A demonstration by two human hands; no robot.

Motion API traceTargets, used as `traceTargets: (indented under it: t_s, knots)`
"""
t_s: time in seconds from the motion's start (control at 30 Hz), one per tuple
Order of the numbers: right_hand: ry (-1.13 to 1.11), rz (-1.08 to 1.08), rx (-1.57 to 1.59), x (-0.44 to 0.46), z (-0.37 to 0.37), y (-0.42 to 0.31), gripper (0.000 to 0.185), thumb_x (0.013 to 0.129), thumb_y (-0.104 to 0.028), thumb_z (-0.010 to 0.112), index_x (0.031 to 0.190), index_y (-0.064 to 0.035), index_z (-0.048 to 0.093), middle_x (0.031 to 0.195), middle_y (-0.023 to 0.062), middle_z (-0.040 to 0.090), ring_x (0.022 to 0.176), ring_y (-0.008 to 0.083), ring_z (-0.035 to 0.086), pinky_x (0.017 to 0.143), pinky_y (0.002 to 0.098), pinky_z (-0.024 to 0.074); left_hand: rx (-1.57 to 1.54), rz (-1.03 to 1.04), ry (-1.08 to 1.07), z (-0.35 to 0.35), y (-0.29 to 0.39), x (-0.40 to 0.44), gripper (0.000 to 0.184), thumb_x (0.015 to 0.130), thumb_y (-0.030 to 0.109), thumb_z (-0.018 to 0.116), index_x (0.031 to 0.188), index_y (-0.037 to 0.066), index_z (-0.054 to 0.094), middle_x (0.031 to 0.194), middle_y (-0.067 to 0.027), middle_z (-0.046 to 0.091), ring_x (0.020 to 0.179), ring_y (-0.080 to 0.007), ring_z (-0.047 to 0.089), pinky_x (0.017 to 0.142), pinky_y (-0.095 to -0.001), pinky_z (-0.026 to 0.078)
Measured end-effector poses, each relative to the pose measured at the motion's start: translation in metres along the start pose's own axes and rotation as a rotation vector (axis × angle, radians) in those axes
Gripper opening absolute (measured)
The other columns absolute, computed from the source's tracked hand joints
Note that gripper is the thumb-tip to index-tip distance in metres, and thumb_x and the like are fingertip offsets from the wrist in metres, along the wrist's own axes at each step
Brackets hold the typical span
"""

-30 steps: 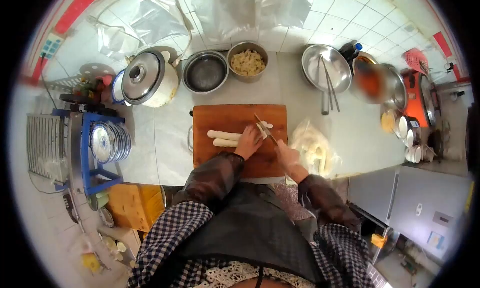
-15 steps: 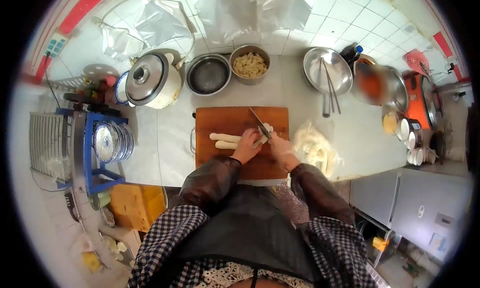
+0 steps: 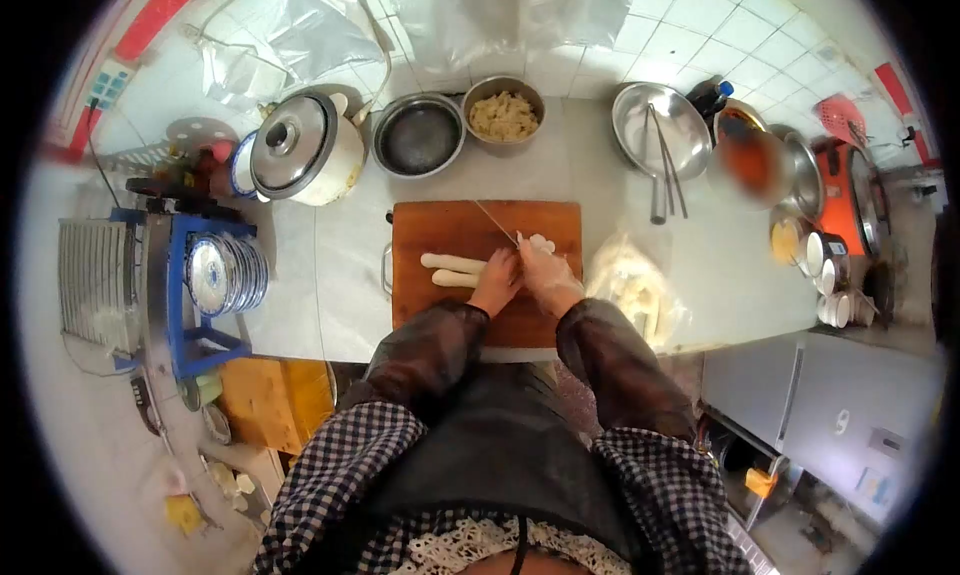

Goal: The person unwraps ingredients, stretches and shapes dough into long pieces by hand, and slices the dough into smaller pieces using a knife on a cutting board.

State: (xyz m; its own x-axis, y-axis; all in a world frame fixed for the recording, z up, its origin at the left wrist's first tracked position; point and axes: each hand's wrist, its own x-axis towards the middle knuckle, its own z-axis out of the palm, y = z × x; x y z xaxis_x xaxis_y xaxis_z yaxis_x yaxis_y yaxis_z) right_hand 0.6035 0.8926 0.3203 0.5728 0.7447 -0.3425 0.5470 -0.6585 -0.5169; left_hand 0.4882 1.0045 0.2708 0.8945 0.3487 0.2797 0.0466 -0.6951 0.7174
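Two long white sticks (image 3: 455,271) lie side by side on the wooden cutting board (image 3: 430,225), their right ends at my left hand (image 3: 497,283). The fingers of my left hand are bent close together, and what lies under them is hidden. My right hand (image 3: 547,275) is wrapped round a knife (image 3: 497,223), whose thin blade points up and to the left over the board. Its handle is covered by my fingers. Small white cut pieces (image 3: 541,243) lie just beyond my right hand. Both hands are almost touching.
A clear bag of white sticks (image 3: 636,285) lies right of the board. Behind stand a lidded pot (image 3: 292,145), a dark-bottomed bowl (image 3: 420,137), a pot of pale pieces (image 3: 503,115) and a steel pan (image 3: 652,140) with chopsticks. Stacked plates (image 3: 226,273) stand left.
My right hand has come left, close to my left hand, and the knife has swung so its blade points further left. The view has shifted slightly.
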Motion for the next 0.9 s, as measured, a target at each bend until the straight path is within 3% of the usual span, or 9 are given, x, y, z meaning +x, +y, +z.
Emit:
traceTargets:
  t_s: [0.1,0.23,0.43,0.57,0.63,0.67,0.77,0.83,0.9]
  knots:
    - [-0.115,-0.001,-0.019,-0.033,-0.018,0.017,0.02,0.097,-0.026,0.047,0.11,-0.0115,0.043,0.088,0.0201,0.066,0.083,0.0461,0.062,0.071,0.054,0.0473,-0.011,0.011,0.02,0.001,0.005,0.006,0.031,0.075,0.005,0.071,0.102,0.0,0.056,0.106,-0.0173,0.054,0.101,-0.04,0.05,0.085,-0.0458,0.046]
    - [-0.08,0.012,-0.062,-0.066,-0.027,0.021,0.017,0.096,-0.027,0.048,0.106,-0.0132,0.043,0.083,0.0183,0.068,0.08,0.0459,0.063,0.068,0.0543,0.0465,-0.036,0.007,-0.004,0.0,0.0,0.003,0.029,0.076,0.006,0.07,0.101,0.001,0.056,0.105,-0.017,0.053,0.1,-0.0403,0.051,0.084,-0.0456,0.047]
    - [-0.125,0.055,0.002,-0.009,-0.019,-0.024,0.028,0.097,-0.026,0.046,0.121,-0.0123,0.044,0.086,0.022,0.067,0.083,0.0462,0.063,0.075,0.0548,0.0489,0.028,0.034,-0.008,-0.002,0.008,0.003,0.03,0.077,0.005,0.07,0.102,0.0,0.055,0.106,-0.0189,0.053,0.102,-0.0408,0.05,0.087,-0.0462,0.045]
    - [0.037,0.041,0.115,0.002,-0.021,-0.022,0.03,0.099,-0.024,0.042,0.126,-0.0125,0.043,0.085,0.0213,0.066,0.085,0.0438,0.063,0.077,0.0519,0.0498,0.009,0.043,-0.01,-0.016,0.014,0.004,0.03,0.076,0.005,0.07,0.101,0.0,0.054,0.108,-0.0195,0.052,0.103,-0.0409,0.049,0.088,-0.0468,0.043]
    - [-0.236,0.118,-0.052,-0.024,-0.039,-0.014,0.026,0.095,-0.018,0.043,0.12,-0.0111,0.045,0.106,0.023,0.065,0.102,0.0447,0.061,0.081,0.0506,0.0496,-0.021,0.068,0.021,-0.019,0.018,0.003,0.031,0.074,0.004,0.069,0.1,0.001,0.054,0.108,-0.0196,0.052,0.103,-0.0406,0.049,0.087,-0.0472,0.043]
    - [-0.238,0.119,-0.057,-0.036,-0.037,-0.005,0.026,0.095,-0.018,0.043,0.12,-0.0111,0.045,0.106,0.023,0.065,0.102,0.0447,0.061,0.081,0.0506,0.0496,-0.017,0.071,0.026,-0.016,0.014,0.002,0.029,0.074,0.003,0.069,0.099,0.001,0.055,0.107,-0.0188,0.052,0.101,-0.0404,0.049,0.086,-0.0473,0.043]
    - [-0.196,0.047,-0.067,-0.064,-0.024,0.014,0.025,0.094,-0.015,0.044,0.118,-0.0117,0.046,0.103,0.0205,0.065,0.1,0.0444,0.062,0.08,0.0512,0.0494,0.005,-0.01,-0.079,-0.012,0.009,0.001,0.027,0.075,0.003,0.07,0.098,0.001,0.056,0.108,-0.0179,0.052,0.1,-0.0406,0.049,0.085,-0.0474,0.043]
    - [-0.126,0.003,-0.16,-0.064,-0.015,0.016,0.034,0.094,-0.021,0.048,0.127,-0.0127,0.043,0.087,0.0204,0.065,0.083,0.044,0.063,0.073,0.0515,0.0492,0.004,-0.005,-0.062,-0.011,0.009,0.002,0.027,0.075,0.003,0.069,0.098,0.001,0.056,0.106,-0.0178,0.053,0.099,-0.0407,0.049,0.085,-0.0476,0.044]
    - [-0.103,-0.035,-0.101,-0.053,-0.033,-0.015,0.034,0.094,-0.019,0.048,0.127,-0.0133,0.044,0.088,0.0213,0.065,0.083,0.0443,0.063,0.074,0.0511,0.0496,0.004,0.0,-0.051,-0.009,0.008,0.001,0.026,0.075,0.004,0.069,0.097,0.001,0.056,0.105,-0.0177,0.053,0.099,-0.0409,0.05,0.084,-0.0478,0.044]
